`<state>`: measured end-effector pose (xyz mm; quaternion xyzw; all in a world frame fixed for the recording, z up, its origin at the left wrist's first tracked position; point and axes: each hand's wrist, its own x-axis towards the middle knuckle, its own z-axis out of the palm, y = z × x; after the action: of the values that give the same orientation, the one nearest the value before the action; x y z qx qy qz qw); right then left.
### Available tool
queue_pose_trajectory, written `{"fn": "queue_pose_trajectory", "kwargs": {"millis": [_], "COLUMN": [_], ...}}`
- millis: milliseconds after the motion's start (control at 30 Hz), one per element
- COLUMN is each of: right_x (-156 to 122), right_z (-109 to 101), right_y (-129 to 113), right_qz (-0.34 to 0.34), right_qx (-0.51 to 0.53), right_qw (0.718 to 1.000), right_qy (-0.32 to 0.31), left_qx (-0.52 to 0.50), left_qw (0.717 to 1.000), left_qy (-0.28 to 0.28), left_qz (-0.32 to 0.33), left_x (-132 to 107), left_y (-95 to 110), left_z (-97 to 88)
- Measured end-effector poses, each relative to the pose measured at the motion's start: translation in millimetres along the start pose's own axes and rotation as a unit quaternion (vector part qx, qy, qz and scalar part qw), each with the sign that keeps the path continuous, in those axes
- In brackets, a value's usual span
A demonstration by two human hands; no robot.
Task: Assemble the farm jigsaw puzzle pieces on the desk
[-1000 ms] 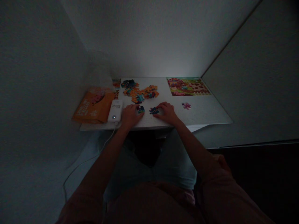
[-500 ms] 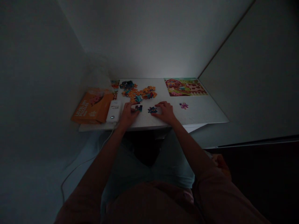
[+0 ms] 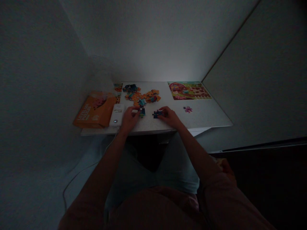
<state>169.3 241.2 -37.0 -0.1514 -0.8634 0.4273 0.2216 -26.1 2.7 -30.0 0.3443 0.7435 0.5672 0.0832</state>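
The scene is dim. My left hand [image 3: 129,117] rests on the white table [image 3: 206,118], its fingers pinched on a dark blue puzzle piece [image 3: 142,112]. A little to the right, my right hand [image 3: 169,116] grips a second dark puzzle piece [image 3: 157,114] by its right side. The two pieces lie a short gap apart near the table's front edge. A heap of loose orange and blue puzzle pieces [image 3: 143,95] lies just behind both hands.
An orange puzzle box [image 3: 95,110] overhangs the table's left end, beside a white power bank [image 3: 117,114] with a lit dot and a hanging cable. A finished farm puzzle [image 3: 189,90] lies at the back right, a lone purple piece [image 3: 188,109] in front of it. Walls close in on three sides.
Both hands stayed on their pieces and shifted only slightly. The left piece has turned a little in my fingers. The camera view drifted a bit.
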Motion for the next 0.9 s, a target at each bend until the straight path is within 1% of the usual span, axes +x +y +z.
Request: {"fn": "queue_pose_trajectory", "kwargs": {"millis": [133, 267, 467, 600, 767, 900], "right_x": [0.4, 3.2, 3.3, 2.7, 3.8, 5.7], "right_z": [-0.8, -0.9, -0.3, -0.8, -5.8, -8.4], "right_y": [0.3, 0.4, 3.3, 3.1, 1.9, 4.0], "right_qz": [0.007, 0.015, 0.011, 0.019, 0.004, 0.002], "right_qx": [0.079, 0.125, 0.136, 0.132, 0.133, 0.143], "right_qw": [0.996, 0.991, 0.989, 0.989, 0.989, 0.987], "right_qy": [0.036, 0.044, 0.060, 0.072, 0.063, 0.074], "left_qx": [0.000, -0.001, -0.010, -0.004, -0.002, -0.018], "left_qw": [1.000, 1.000, 1.000, 1.000, 1.000, 1.000], "left_qy": [-0.001, -0.002, -0.021, -0.013, -0.014, -0.010], "left_qz": [0.002, 0.005, 0.000, 0.009, 0.019, 0.016], "left_x": [-0.9, -1.4, -0.3, 0.9, 1.7, 2.4], "left_y": [1.0, 1.9, -0.8, -6.0, -11.4, -12.7], "left_z": [-1.2, -1.2, -0.1, 0.8, 1.5, 1.8]}}
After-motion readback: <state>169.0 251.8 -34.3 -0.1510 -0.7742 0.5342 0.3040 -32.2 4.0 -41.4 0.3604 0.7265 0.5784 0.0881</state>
